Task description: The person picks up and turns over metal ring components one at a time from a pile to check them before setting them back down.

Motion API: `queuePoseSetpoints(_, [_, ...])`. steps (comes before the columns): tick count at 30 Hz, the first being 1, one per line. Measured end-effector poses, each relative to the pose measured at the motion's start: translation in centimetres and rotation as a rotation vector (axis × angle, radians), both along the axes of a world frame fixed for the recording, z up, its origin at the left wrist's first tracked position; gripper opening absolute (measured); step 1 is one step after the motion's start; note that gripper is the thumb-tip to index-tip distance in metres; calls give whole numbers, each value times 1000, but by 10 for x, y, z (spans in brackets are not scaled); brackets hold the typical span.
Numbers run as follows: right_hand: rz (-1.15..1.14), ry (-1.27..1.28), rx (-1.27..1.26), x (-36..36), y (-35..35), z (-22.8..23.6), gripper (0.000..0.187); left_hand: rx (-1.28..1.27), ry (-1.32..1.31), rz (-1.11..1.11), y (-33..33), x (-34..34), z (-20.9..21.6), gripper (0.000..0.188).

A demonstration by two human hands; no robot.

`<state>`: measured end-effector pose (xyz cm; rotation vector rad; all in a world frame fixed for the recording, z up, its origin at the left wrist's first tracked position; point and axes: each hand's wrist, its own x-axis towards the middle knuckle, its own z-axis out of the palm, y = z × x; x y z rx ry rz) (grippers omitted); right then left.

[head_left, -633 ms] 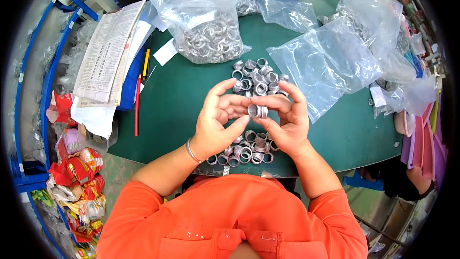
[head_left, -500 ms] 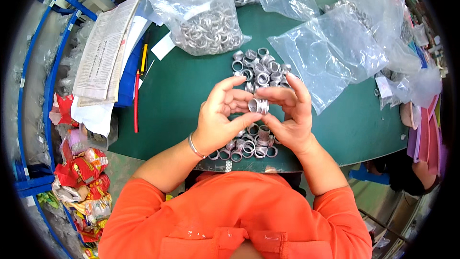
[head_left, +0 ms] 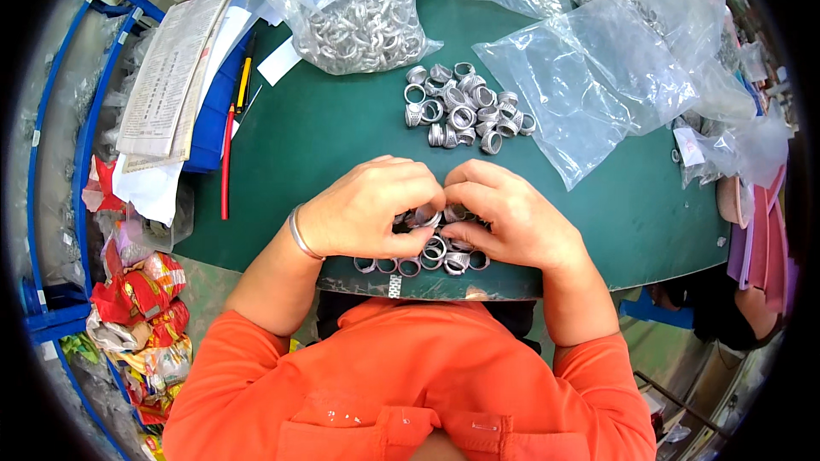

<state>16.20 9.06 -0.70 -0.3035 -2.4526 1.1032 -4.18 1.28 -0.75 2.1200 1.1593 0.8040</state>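
Observation:
Both hands are down at the near pile of silver-grey metal rings (head_left: 434, 249) by the table's front edge. My left hand (head_left: 376, 209), with a bangle at its wrist, curls its fingers and thumb around rings at the pile's left side. Facing it, my right hand (head_left: 512, 218) bends its fingers and thumb over rings on the right side. The fingertips nearly meet, and they hide part of the pile, so how many rings each holds is unclear. Beyond the hands lies a second heap of similar rings (head_left: 461, 111), some with patterned faces.
A clear bag full of rings (head_left: 367, 34) stands at the back. Flat plastic bags (head_left: 564, 94) cover the back right of the green table (head_left: 273, 145). To the left are printed sheets (head_left: 175, 77), a red pen (head_left: 227, 166) and blue shelving (head_left: 90, 137).
Both hands have come down and nearer from above the table, where they held a ring between them, to the near pile. That ring is no longer distinguishable. The view has shifted slightly.

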Motion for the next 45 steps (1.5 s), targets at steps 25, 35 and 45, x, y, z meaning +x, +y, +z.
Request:
queuePoseSetpoints(25, [-605, -162, 176, 7, 11, -15, 19, 389, 334, 360, 24, 10, -15, 25])
queuePoseSetpoints(35, [-482, -158, -214, 13, 19, -12, 26, 347, 413, 329, 29, 12, -13, 24])
queuePoseSetpoints(45, [-453, -168, 38, 15, 16, -11, 22, -159, -322, 462, 21, 11, -18, 17])
